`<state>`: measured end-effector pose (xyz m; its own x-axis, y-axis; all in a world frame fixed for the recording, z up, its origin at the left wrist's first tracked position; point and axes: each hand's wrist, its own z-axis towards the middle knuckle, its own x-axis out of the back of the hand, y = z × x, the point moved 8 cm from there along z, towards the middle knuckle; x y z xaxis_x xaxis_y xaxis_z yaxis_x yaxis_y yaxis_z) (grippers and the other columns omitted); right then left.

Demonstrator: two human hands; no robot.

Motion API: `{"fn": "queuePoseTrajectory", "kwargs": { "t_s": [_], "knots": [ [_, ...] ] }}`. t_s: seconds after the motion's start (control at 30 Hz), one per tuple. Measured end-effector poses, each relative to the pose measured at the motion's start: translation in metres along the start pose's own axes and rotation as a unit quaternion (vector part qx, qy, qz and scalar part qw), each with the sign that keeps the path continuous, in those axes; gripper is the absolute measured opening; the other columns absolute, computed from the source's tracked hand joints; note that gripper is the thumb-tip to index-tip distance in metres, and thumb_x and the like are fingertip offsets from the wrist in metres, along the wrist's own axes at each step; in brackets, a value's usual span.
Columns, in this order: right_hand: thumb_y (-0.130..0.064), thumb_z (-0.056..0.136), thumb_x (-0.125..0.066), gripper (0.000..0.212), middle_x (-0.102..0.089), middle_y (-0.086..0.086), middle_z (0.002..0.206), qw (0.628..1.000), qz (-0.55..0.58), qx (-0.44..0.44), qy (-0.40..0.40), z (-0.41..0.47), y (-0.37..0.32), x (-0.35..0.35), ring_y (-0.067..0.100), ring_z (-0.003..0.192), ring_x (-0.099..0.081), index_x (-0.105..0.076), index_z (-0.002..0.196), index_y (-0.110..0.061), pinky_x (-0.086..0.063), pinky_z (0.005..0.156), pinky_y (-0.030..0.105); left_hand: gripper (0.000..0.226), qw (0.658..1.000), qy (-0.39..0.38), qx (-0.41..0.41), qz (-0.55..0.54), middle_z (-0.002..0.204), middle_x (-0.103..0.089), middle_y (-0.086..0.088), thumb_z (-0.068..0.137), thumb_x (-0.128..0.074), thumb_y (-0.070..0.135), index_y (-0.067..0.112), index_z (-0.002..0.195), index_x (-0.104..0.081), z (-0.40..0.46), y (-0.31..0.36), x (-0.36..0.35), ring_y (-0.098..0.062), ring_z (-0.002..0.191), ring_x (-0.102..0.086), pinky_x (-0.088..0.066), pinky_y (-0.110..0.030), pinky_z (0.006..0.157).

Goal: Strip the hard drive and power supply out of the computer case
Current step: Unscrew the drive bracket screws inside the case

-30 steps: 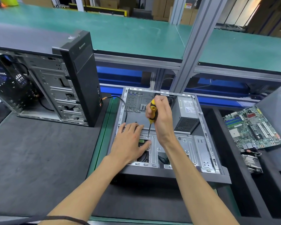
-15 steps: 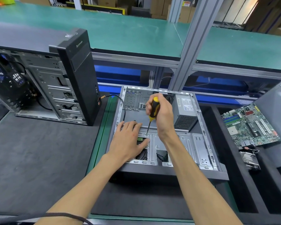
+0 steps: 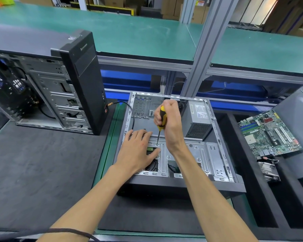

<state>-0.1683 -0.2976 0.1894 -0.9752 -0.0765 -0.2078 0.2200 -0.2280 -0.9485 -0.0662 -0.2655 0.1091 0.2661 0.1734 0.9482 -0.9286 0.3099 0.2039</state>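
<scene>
Gripping the screwdriver (image 3: 162, 117) in my right hand (image 3: 170, 123), left hand (image 3: 138, 149) flat on the drive cage (image 3: 198, 154), I expect the probably fragile hard drive beneath wants lifting by its edges.

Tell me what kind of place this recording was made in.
Probably a computer teardown or recycling workshop: long green-topped benches, an opened computer case being unscrewed, a second tower standing by, and a pulled motherboard laid aside.
</scene>
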Motion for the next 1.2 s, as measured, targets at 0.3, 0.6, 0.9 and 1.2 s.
{"fn": "queuePoseTrajectory", "kwargs": {
  "t_s": [0.3,0.6,0.9,1.2],
  "knots": [
    [-0.041,0.105,-0.036,0.038,-0.044,0.001,0.064,1.0,0.01,-0.011,0.01,0.001,0.001,0.003,0.016,0.059,-0.037,-0.05,0.093,-0.008,-0.035,0.058,0.028,0.07,1.0,-0.001,0.0,-0.002,0.137,-0.055,0.002,0.092,-0.044,0.066,0.019,0.144,-0.049,0.0,0.0,0.0,-0.016,0.131,-0.046,-0.021,-0.04,0.12],
    [-0.039,0.107,-0.034,0.04,-0.048,0.0,0.065,1.0,0.009,-0.017,0.02,-0.001,0.0,0.007,0.014,0.06,-0.041,-0.057,0.087,-0.013,-0.036,0.058,0.026,0.07,1.0,0.007,-0.005,-0.003,0.136,-0.056,0.002,0.091,-0.042,0.067,0.019,0.142,-0.051,0.0,0.0,0.0,-0.017,0.129,-0.047,-0.022,-0.039,0.119],
    [-0.04,0.103,-0.041,0.036,-0.056,0.0,0.072,0.999,0.009,-0.024,0.044,0.001,0.002,0.016,0.016,0.065,-0.048,-0.067,0.09,-0.018,-0.04,0.064,0.029,0.054,0.999,0.013,-0.018,-0.04,0.133,-0.056,-0.001,0.092,-0.052,0.057,0.029,0.137,-0.052,-0.001,0.003,0.005,-0.019,0.13,-0.046,-0.024,-0.044,0.117],
    [-0.028,0.101,-0.043,0.026,-0.059,-0.001,0.076,0.999,-0.046,0.005,0.017,-0.002,-0.009,0.003,0.016,0.069,-0.052,-0.061,0.085,-0.022,-0.043,0.061,0.022,0.022,0.993,0.024,-0.006,-0.116,0.126,-0.059,0.011,0.093,-0.062,0.041,0.034,0.112,-0.069,0.001,-0.002,0.008,-0.011,0.123,-0.049,-0.024,-0.042,0.115]
  ]
}}
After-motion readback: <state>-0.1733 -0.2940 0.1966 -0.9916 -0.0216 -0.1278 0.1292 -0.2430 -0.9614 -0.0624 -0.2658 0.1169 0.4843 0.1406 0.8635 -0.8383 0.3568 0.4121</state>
